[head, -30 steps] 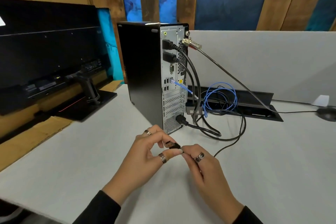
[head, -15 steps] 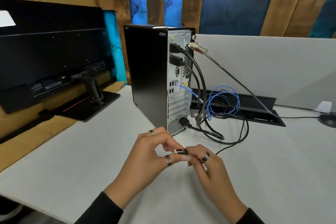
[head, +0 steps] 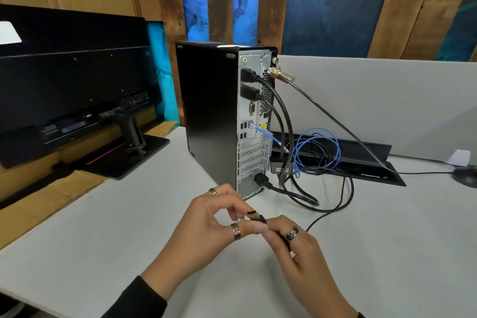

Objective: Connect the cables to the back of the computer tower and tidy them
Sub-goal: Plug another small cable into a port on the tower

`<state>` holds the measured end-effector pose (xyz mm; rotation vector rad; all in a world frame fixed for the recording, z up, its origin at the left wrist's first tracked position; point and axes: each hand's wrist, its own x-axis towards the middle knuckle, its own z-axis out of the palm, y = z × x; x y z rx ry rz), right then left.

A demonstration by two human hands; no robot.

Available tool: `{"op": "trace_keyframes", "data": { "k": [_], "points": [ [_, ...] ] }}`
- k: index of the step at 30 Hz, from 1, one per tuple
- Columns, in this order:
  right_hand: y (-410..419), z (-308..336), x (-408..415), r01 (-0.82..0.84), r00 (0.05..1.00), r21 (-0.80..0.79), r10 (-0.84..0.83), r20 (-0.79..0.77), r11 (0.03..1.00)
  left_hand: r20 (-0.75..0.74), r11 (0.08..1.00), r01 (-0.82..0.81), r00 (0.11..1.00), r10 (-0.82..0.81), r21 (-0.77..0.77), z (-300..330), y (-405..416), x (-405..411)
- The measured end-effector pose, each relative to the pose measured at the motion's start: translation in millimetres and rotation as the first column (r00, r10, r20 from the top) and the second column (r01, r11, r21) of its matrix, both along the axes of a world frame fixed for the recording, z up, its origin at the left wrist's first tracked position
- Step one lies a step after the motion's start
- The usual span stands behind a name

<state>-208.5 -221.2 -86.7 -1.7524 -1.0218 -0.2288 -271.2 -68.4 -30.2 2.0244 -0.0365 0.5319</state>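
A black computer tower (head: 206, 111) stands on the white table with its back panel (head: 251, 124) facing right. Two thick black cables (head: 281, 111), a blue network cable (head: 265, 134) and a black power cable (head: 284, 191) are plugged into the panel. A USB plug (head: 255, 216) on a thin black cable (head: 327, 214) is pinched between my left hand (head: 214, 222) and my right hand (head: 296, 248), just in front of the tower's lower corner. The plug's metal end points up and left, toward the tower.
A black monitor (head: 72, 80) on its stand sits at the left, back side showing. A blue cable coil (head: 317, 147) lies by a black cable tray (head: 374, 162) behind the tower. A silver lock cable (head: 335, 121) runs right. A mouse (head: 467, 175) rests far right.
Both hands have turned the USB plug between the fingers so its metal end now points up toward the tower. The view has shifted slightly; the hands stay in the same spot.
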Motion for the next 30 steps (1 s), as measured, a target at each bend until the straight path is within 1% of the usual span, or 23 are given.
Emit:
{"op": "trace_keyframes", "data": {
  "k": [2,4,6,7,9,11,12,13,14,15,17,19,21,25,27,30],
  "points": [
    [-2.2,4.6,0.7,0.019,1.0,-0.015,-0.019,-0.015,1.0,-0.046,0.996,0.069,0.996,-0.071,-0.048,0.8,4.0,5.2],
    [-3.3,11.0,3.1,0.03,0.999,-0.015,-0.031,-0.026,0.999,-0.066,0.99,0.128,0.989,-0.133,-0.065,5.3,6.8,12.4],
    [-3.2,19.6,7.3,0.031,0.998,0.011,-0.03,-0.056,0.999,-0.093,0.985,0.171,0.981,-0.172,-0.024,18.3,12.3,20.9],
    [-3.3,23.9,11.0,0.037,0.996,0.031,-0.034,-0.082,0.999,-0.103,0.984,0.177,0.979,-0.173,0.03,27.6,17.5,26.5],
    [-2.4,32.5,20.0,0.06,0.99,0.037,-0.055,-0.132,0.998,-0.062,0.988,0.102,0.994,-0.095,0.116,49.5,32.6,38.9],
    [1.1,41.0,29.2,0.105,0.986,-0.003,-0.104,-0.128,0.994,0.065,0.995,-0.058,0.996,0.053,0.08,72.3,50.0,52.1],
    [4.5,44.9,33.5,0.132,0.984,-0.023,-0.134,-0.116,0.991,0.135,0.986,-0.148,0.981,0.137,0.077,81.6,58.1,58.2],
    [8.2,49.4,37.2,0.159,0.981,-0.036,-0.162,-0.107,0.987,0.201,0.964,-0.237,0.957,0.21,0.121,90.0,64.6,64.4],
    [12.4,53.4,41.1,0.185,0.977,-0.051,-0.19,-0.097,0.981,0.26,0.93,-0.31,0.931,0.255,0.197,96.6,70.7,70.4],
    [16.6,57.2,44.7,0.212,0.972,-0.07,-0.218,-0.085,0.975,0.309,0.893,-0.352,0.914,0.263,0.28,102.8,75.7,76.6],
    [25.2,63.4,50.9,0.278,0.957,-0.13,-0.286,-0.047,0.952,0.358,0.833,-0.365,0.908,0.219,0.417,113.9,82.7,87.6],
    [32.9,68.7,56.0,0.341,0.938,-0.194,-0.348,-0.001,0.92,0.347,0.788,-0.327,0.925,0.154,0.521,122.8,85.8,97.9],
    [39.8,72.9,59.7,0.377,0.924,-0.251,-0.379,0.042,0.891,0.305,0.756,-0.279,0.946,0.11,0.592,127.7,87.0,106.3],
    [51.4,79.0,65.6,0.441,0.897,-0.289,-0.422,0.129,0.85,0.211,0.688,-0.22,0.973,0.099,0.692,127.7,87.5,118.8],
    [56.2,80.7,67.1,0.486,0.874,-0.311,-0.45,0.185,0.816,0.194,0.66,-0.204,0.977,0.09,0.723,126.0,85.9,123.1],
    [62.6,83.1,67.1,0.547,0.837,-0.342,-0.487,0.25,0.764,0.219,0.66,-0.213,0.973,0.075,0.72,122.9,87.0,128.5]
  ]
}}
